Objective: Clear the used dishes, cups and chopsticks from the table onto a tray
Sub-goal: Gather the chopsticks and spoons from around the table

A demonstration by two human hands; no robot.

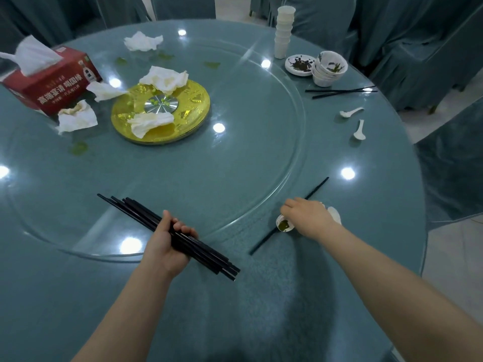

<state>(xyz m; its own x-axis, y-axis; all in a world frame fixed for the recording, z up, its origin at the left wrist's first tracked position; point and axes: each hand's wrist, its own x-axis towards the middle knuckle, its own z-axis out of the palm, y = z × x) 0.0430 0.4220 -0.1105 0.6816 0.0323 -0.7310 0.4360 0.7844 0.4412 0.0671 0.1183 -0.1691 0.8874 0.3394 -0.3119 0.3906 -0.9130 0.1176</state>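
Observation:
My left hand [170, 244] grips a bundle of several black chopsticks [136, 212] above the near edge of the round teal table [235, 296]. My right hand [305, 218] reaches down over a loose black chopstick [317, 188] lying on the table; whether its fingers pinch it is hidden. Under that hand sit a small white cup with green residue [285, 226] and a white dish [335, 216]. At the far right stand stacked white bowls [329, 69], a dirty saucer [298, 65], a tall stack of white cups [283, 32], more chopsticks [342, 92] and two white spoons [351, 112] [360, 130].
A glass turntable [248, 158] with a gold centre plate [193, 111] carries crumpled napkins [163, 79], green scraps and a red tissue box [52, 82]. Chairs in teal covers [418, 48] ring the table at the back and right. No tray is in view.

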